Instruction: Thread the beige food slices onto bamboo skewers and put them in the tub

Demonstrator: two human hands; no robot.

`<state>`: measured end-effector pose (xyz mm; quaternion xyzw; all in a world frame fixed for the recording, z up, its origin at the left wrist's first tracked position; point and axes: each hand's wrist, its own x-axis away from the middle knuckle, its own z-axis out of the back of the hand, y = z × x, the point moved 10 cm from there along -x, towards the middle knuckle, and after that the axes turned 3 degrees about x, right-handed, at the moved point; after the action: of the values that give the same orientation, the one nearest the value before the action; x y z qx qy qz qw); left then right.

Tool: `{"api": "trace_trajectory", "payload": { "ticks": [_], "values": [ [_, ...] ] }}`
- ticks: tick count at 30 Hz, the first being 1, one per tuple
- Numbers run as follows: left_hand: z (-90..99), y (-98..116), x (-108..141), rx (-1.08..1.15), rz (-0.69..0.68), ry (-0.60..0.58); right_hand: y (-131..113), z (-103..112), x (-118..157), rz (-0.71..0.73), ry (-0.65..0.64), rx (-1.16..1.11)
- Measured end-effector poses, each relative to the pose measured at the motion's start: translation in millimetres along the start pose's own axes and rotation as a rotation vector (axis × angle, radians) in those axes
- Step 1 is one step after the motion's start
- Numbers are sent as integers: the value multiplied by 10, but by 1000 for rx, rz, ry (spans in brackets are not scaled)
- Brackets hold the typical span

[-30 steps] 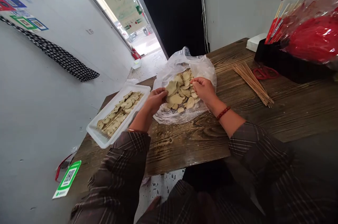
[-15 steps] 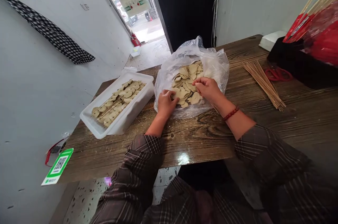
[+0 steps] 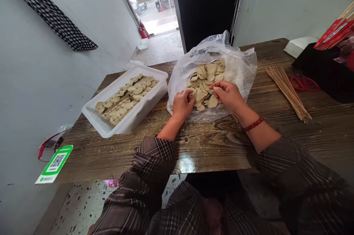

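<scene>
My left hand (image 3: 183, 105) is curled at the near left edge of a pile of thin, pale beige round slices (image 3: 211, 69). Its fingers and thumb pinch a slice, partly hidden by the fingers. In my right hand (image 3: 226, 94), closed in a pinch, is a thin wooden skewer (image 3: 233, 115); its tip shows by the fingertips and its tail below the palm. Under and around the slices spreads an open clear plastic bag (image 3: 179, 71). To the left, a white plastic tray (image 3: 146, 111) holds several skewers threaded with slices (image 3: 114, 111).
Loose wooden skewers (image 3: 289, 93) lie on the wooden table (image 3: 210, 146) at the right, beside red-handled scissors (image 3: 304, 83). Behind them stand a black box (image 3: 323, 69) with red-wrapped sticks and a white block-like thing (image 3: 300, 46). A green QR card (image 3: 56, 163) sits at the left corner.
The view has shifted, so the table things appear farther right. Both hands stay at the slices, the left still at the pile's edge and the right still pinching the skewer.
</scene>
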<state>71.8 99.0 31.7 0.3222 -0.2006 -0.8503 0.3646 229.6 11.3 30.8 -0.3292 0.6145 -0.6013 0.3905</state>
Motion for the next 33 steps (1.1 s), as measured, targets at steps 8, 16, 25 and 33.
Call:
{"api": "trace_trajectory", "payload": {
  "ticks": [8,16,25,33],
  "values": [
    [495,66,71,84,-31,348,30,43,-12,45,45,-15],
    [191,17,28,106,-2,22,17,52,-30,55,42,-10],
    [26,-273,137,897,427,-41,39,12,-13,59,10,29],
    [31,-215,140,1056,438,20,43,-112,4,145,-30,263]
  ]
}}
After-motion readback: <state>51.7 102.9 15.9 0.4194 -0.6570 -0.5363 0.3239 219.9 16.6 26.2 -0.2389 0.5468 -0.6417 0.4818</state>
